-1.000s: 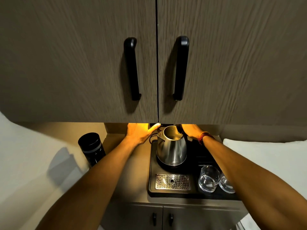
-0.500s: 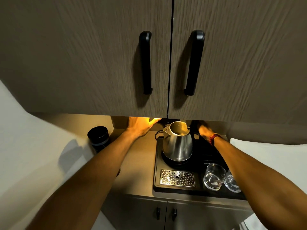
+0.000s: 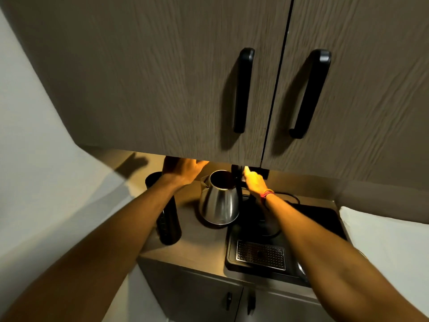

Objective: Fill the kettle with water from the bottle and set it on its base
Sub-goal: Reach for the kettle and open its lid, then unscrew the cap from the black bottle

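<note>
Kettle (image 3: 219, 201) of bare steel stands upright with its lid open on the countertop (image 3: 197, 242), just left of the black tray (image 3: 325, 219) and so off its round base (image 3: 262, 223), which lies to its right on that tray. Its handle rises on the right side, and the right hand (image 3: 253, 182) is closed around it, making that the hand to carry it. The left hand (image 3: 183, 169) hovers spread and empty at the back edge, left of the spout. No bottle shows clearly; the dark cylinder (image 3: 166, 219) at the left edge may be a flask.
</note>
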Demonstrator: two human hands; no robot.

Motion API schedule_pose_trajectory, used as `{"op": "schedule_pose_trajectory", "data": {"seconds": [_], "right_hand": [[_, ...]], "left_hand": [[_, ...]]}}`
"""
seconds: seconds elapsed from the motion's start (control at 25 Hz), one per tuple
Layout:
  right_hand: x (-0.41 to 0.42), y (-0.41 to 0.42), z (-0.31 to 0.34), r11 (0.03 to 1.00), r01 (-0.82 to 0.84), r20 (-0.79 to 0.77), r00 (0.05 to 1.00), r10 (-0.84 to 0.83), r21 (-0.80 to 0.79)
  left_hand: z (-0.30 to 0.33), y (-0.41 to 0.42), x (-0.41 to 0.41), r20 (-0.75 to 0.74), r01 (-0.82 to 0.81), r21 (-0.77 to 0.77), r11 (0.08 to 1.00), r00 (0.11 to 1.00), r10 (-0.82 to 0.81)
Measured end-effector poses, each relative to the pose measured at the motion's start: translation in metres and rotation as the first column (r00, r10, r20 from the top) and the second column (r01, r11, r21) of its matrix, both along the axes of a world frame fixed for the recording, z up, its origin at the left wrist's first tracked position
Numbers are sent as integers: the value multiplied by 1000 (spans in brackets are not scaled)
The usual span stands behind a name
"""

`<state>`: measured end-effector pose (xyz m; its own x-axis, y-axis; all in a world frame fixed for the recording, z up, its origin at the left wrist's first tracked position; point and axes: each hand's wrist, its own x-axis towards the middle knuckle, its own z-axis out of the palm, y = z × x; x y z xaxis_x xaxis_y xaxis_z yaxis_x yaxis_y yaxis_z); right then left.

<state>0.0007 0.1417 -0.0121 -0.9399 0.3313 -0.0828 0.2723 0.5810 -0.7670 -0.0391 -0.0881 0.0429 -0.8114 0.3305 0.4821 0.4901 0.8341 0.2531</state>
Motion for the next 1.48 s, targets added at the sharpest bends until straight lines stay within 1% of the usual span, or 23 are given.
{"op": "schedule_pose_trajectory", "data": {"seconds": [0.04, 0.12, 0.2, 0.28, 0.32, 0.36, 0.44, 0.48, 0.56, 0.64, 0.72, 0.8, 0.92, 0.96, 1.04, 1.08, 1.12, 1.16, 1.2, 1.24, 1.28, 1.36, 1.48], "right_hand": [[-2, -18, 4, 999, -44, 24, 999, 44, 2], [-3, -35, -5, 996, -80, 8, 997, 80, -38], [-1, -41, -15, 994, -103, 24, 994, 104, -36], [1, -49, -19, 988, -139, -3, 990, 139, 72], [1, -52, -21, 981, -164, 10, 986, 164, 102], [-2, -55, -25, 973, -206, 34, 979, 203, 105], [-9, -61, -32, 969, -228, 102, 971, 218, 96], [-14, -64, -37, 977, -201, 104, 976, 193, 70], [-19, -68, -42, 985, -151, 106, 984, 141, 86], [-24, -71, -43, 989, -119, 78, 991, 113, 89], [-25, -73, -38, 996, -86, 14, 996, 85, 30], [-26, -73, -35, 985, -111, 14, 994, 110, 131], [-26, -67, -40, 916, -191, 67, 982, 178, 353], [-26, -65, -40, 899, -203, 85, 979, 185, 389], [-27, -62, -41, 873, -211, 104, 977, 184, 440], [-28, -60, -41, 855, -214, 113, 977, 182, 473], [-28, -60, -41, 830, -219, 122, 976, 183, 513], [-28, -59, -42, 799, -227, 128, 974, 188, 557], [-28, -59, -42, 775, -231, 128, 973, 192, 588], [-29, -60, -42, 773, -222, 118, 975, 190, 594], [-29, -62, -41, 779, -202, 105, 979, 174, 593], [-30, -63, -42, 777, -184, 107, 983, 150, 602], [-32, -63, -44, 744, -211, 149, 977, 150, 634]], "left_hand": [[3, -7, 1, -26, -6, 49, 999, 1000, 7], [3, -23, 0, 55, -79, 28, 997, 996, 77], [-5, -41, -3, 167, -142, -138, 980, 972, 164], [-9, -57, -6, 244, -132, -283, 950, 948, 204], [-7, -64, -7, 273, -108, -342, 933, 939, 209], [-7, -69, -8, 302, -93, -365, 926, 929, 213], [-4, -80, -6, 363, -42, -363, 931, 913, 183], [-4, -86, -4, 396, 2, -350, 937, 907, 147], [-1, -96, 0, 470, 85, -306, 948, 880, 73], [1, -103, 3, 518, 136, -249, 959, 855, 13], [0, -108, 3, 528, 143, -203, 969, 849, -15], [0, -111, 5, 502, 125, -212, 969, 865, -2], [-4, -112, 8, 389, 29, -271, 962, 918, 82], [-5, -111, 10, 307, -33, -271, 962, 944, 119], [-10, -105, 15, 69, -136, -220, 966, 986, 155], [-13, -99, 17, -49, -130, -202, 971, 991, 123], [-18, -91, 20, -133, -72, -204, 976, 990, 45], [-28, -82, 25, -168, 26, -233, 972, 983, -67], [-41, -72, 32, -142, 140, -283, 949, 972, -186], [-60, -62, 39, -61, 242, -332, 912, 959, -277], [-80, -53, 48, 49, 308, -365, 878, 949, -312], [-128, -37, 64, 255, 325, -369, 871, 936, -242], [-185, -25, 82, 460, 224, -361, 905, 887, -36]]}}
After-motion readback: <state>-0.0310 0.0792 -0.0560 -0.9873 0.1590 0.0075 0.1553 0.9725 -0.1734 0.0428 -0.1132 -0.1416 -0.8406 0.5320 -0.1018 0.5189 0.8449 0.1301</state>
